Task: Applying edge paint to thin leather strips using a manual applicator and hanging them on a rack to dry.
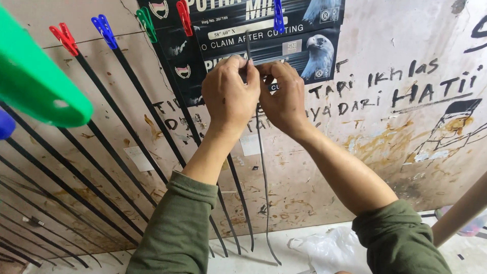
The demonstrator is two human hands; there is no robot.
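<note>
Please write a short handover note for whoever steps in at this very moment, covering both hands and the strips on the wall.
Left hand: pinching the top of a thin dark strip against the wall.
Right hand: beside it, fingers on the same strip end.
That strip hangs loose down to the white floor, with no clip on it yet.
Done: other long black strips hang from red, blue and green clothes pegs.
Left: the held strip is unpegged.
</note>
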